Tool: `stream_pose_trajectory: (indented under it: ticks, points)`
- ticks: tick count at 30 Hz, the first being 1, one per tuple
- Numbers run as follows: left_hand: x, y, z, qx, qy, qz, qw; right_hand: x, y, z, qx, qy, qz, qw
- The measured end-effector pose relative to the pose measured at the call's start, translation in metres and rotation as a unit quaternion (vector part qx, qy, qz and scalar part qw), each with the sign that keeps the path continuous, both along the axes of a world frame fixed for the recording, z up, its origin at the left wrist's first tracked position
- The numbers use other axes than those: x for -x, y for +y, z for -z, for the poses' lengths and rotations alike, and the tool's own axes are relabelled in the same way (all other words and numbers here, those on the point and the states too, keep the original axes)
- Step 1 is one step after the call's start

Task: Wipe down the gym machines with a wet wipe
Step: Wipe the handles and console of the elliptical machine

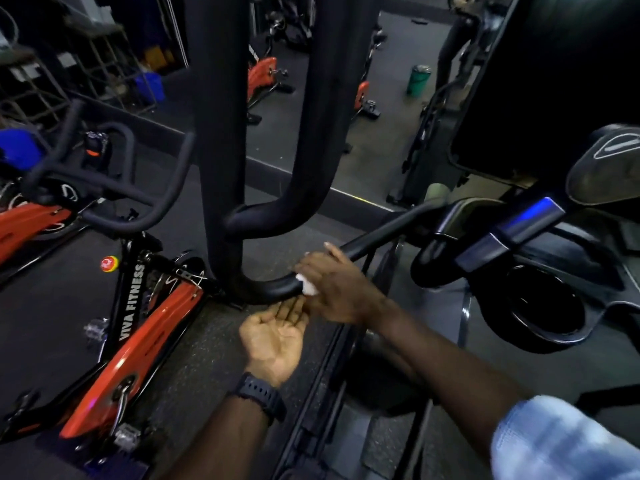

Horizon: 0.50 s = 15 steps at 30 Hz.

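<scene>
Wipe point(307, 285): small, white, bunched; only a scrap shows, at the lower edge of the right hand point(337, 289), against the black handlebar point(374, 237). Most of it is covered by that hand. Wetness cannot be judged.

Right hand lies over the handlebar near its bend, back of hand up, fingers curled round the bar and holding the wipe to it. Fingertips go under the bar, out of sight. Blue checked sleeve point(568, 441) at lower right, cut by the frame edge.

Left hand point(273, 337) just below the bar, palm up, fingers straight and close together, holding nothing; the tips pass beneath the right hand and are partly hidden. Whether they touch the bar cannot be told. Black watch point(259, 396) on that wrist.

Handlebar is a smooth, matte black tube, running up right to the machine's console point(519, 237), which is dark and hard to read. Two thick black uprights point(221, 133) rise behind it.

Left: red spin bike point(138, 341), frame lettered "VIVA FITNESS". Far floor: green cup point(418, 80), blurred.
</scene>
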<state>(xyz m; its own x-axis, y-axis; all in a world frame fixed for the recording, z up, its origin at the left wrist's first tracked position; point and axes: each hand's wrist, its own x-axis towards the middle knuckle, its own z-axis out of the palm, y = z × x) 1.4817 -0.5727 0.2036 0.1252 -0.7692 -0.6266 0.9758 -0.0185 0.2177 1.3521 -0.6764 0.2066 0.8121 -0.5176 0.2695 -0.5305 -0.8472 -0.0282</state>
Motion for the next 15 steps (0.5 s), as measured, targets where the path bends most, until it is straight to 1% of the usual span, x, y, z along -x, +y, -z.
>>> stream_pose_trajectory:
  ticks: [1, 2, 3, 4, 5, 6, 7, 8, 9, 10, 11, 12, 13, 14, 15]
  points:
    - [-0.001, 0.002, 0.004, 0.009, 0.014, -0.003, 1.0, 0.015, -0.014, 0.003, 0.04, -0.011, 0.04, 0.998]
    - [-0.001, 0.002, 0.006, 0.019, 0.027, -0.002, 0.999, 0.033, -0.033, 0.007, 0.081, -0.036, 0.121, 0.989]
    - [-0.001, 0.002, 0.009, 0.027, 0.041, -0.002, 0.999, 0.048, -0.045, 0.001, 0.104, -0.066, 0.225, 0.967]
    - [0.001, -0.001, 0.01, 0.034, 0.055, -0.007, 0.998, 0.055, -0.051, -0.003, 0.089, -0.09, 0.309, 0.943]
    - [0.005, -0.005, 0.015, 0.041, 0.067, -0.01, 0.997, 0.052, -0.053, -0.005, 0.088, -0.105, 0.361, 0.922]
    - [0.008, -0.009, 0.016, 0.046, 0.077, -0.007, 0.996, 0.042, -0.047, -0.004, 0.09, -0.108, 0.352, 0.925]
    - [0.012, -0.015, 0.018, 0.046, 0.078, -0.001, 0.996, 0.027, -0.036, -0.002, 0.08, -0.104, 0.289, 0.948]
    - [0.015, -0.021, 0.018, 0.045, 0.079, 0.004, 0.996, 0.014, -0.022, 0.004, 0.071, -0.102, 0.199, 0.972]
    - [0.019, -0.028, 0.019, 0.049, 0.088, 0.01, 0.995, 0.006, -0.009, 0.0, 0.041, -0.084, 0.113, 0.989]
    - [0.024, -0.033, 0.019, 0.055, 0.104, 0.014, 0.993, 0.01, -0.007, -0.002, 0.051, -0.051, 0.045, 0.996]
    - [0.029, -0.036, 0.019, 0.065, 0.106, 0.02, 0.992, 0.02, -0.016, -0.005, 0.106, -0.02, 0.016, 0.994]
    - [0.035, -0.04, 0.019, 0.079, 0.099, 0.031, 0.992, 0.035, -0.035, -0.005, 0.137, 0.0, 0.049, 0.989]
    - [0.04, -0.042, 0.021, 0.1, 0.096, 0.04, 0.99, 0.053, -0.057, -0.005, 0.146, -0.02, 0.144, 0.979]
    - [0.042, -0.044, 0.019, 0.115, 0.102, 0.053, 0.987, 0.069, -0.075, -0.006, 0.139, -0.113, 0.246, 0.952]
    - [0.046, -0.047, 0.019, 0.117, 0.105, 0.061, 0.986, 0.077, -0.086, -0.009, 0.104, -0.229, 0.339, 0.906]
